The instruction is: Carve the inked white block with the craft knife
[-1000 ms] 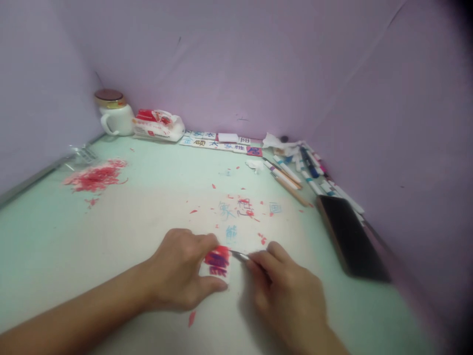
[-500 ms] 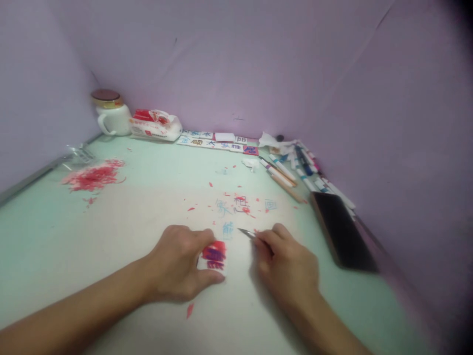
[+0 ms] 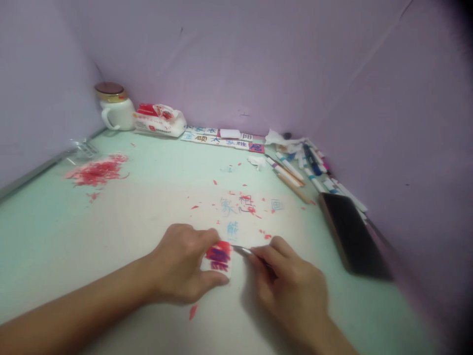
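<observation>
My left hand (image 3: pixel 188 264) pinches a small white square block (image 3: pixel 219 261) between thumb and fingers against the table. Its upper face is coloured red along the far edge, with a purple character drawn across it. My right hand (image 3: pixel 290 283) is closed around a craft knife (image 3: pixel 242 250), most of whose handle is hidden in the fingers. The blade points left, and its tip is at the block's far right corner; whether it touches cannot be made out. Red shavings (image 3: pixel 265 234) and blue handwritten characters (image 3: pixel 232 230) are on the table just beyond.
A black phone (image 3: pixel 353 236) lies to the right, with several markers (image 3: pixel 314 180) behind it. Lettered tiles (image 3: pixel 218 140) line the back wall. A white mug (image 3: pixel 120 114) and a wipes pack (image 3: pixel 159 121) stand back left, behind a red shavings heap (image 3: pixel 98 171).
The knife has come left and nearer, from beyond the block to its far right corner. My left hand keeps hold of the block. The whole view has shifted slightly.
</observation>
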Demonstrator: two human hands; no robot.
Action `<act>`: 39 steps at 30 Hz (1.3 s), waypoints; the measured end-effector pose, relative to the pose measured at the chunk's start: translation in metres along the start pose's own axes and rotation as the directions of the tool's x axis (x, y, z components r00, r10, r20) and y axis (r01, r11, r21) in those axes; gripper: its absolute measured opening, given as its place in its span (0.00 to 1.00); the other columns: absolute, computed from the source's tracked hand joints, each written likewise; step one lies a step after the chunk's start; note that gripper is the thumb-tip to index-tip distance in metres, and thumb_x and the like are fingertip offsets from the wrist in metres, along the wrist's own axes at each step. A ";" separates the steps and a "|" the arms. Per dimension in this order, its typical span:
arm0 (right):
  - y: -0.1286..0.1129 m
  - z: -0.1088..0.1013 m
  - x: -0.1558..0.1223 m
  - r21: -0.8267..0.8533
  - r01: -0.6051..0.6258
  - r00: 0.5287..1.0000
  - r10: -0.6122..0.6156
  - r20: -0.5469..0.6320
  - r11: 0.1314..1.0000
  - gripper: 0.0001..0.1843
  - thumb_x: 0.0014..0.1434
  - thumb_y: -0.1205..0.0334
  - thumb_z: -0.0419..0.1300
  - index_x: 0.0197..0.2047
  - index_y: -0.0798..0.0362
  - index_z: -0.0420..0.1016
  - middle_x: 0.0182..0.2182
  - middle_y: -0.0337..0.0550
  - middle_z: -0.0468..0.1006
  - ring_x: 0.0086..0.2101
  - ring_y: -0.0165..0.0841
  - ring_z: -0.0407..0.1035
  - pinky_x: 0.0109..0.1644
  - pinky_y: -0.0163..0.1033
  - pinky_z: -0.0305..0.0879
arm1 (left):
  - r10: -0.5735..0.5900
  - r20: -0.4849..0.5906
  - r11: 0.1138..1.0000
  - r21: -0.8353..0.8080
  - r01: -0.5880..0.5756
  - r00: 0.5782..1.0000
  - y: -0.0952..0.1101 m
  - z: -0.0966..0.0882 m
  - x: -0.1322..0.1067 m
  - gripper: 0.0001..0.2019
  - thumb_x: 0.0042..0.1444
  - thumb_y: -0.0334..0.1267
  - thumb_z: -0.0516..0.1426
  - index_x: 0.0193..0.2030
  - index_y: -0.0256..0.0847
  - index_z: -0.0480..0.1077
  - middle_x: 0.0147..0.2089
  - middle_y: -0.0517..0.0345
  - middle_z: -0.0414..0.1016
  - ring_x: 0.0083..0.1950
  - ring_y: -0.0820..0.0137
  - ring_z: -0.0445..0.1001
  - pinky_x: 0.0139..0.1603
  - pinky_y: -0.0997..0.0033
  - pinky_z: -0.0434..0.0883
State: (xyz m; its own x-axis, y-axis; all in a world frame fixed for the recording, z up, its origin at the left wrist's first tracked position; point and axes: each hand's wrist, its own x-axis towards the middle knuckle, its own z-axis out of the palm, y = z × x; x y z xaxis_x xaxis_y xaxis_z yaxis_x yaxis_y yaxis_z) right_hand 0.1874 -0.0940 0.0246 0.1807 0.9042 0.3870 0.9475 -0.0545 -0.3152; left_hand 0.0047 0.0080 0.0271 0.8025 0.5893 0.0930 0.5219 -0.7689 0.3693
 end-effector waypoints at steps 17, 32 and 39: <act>-0.006 0.000 0.006 -0.081 -0.051 0.995 0.058 0.085 0.995 0.13 0.57 0.62 0.51 0.28 0.48 0.75 0.25 0.36 0.71 0.19 0.25 0.61 0.23 0.35 0.38 | 0.041 -0.007 0.999 0.000 -0.041 0.999 -0.001 -0.001 -0.001 0.18 0.51 0.55 0.57 0.34 0.40 0.68 0.24 0.60 0.69 0.24 0.68 0.66 0.27 0.70 0.55; 0.006 -0.012 -0.003 0.083 -0.007 1.000 0.006 0.013 0.997 0.13 0.58 0.60 0.51 0.29 0.49 0.77 0.24 0.37 0.70 0.18 0.25 0.62 0.22 0.33 0.50 | -0.013 0.032 1.000 0.028 0.012 0.999 0.001 -0.001 0.000 0.18 0.50 0.56 0.56 0.35 0.42 0.67 0.24 0.61 0.70 0.25 0.67 0.67 0.28 0.70 0.55; 0.004 -0.009 -0.004 0.036 0.048 0.998 -0.050 0.043 0.998 0.14 0.59 0.60 0.51 0.29 0.49 0.77 0.24 0.37 0.70 0.18 0.24 0.63 0.21 0.33 0.48 | 0.013 0.018 1.000 0.001 -0.013 1.000 0.001 -0.003 0.000 0.18 0.51 0.56 0.55 0.36 0.41 0.67 0.25 0.61 0.70 0.25 0.68 0.67 0.29 0.70 0.57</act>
State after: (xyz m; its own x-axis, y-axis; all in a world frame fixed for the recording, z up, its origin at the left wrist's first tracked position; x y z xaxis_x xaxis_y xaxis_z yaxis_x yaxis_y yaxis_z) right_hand 0.1924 -0.1016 0.0295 0.1217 0.9232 0.3647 0.9450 0.0046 -0.3269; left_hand 0.0048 0.0079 0.0303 0.8140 0.5752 0.0813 0.5120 -0.7765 0.3674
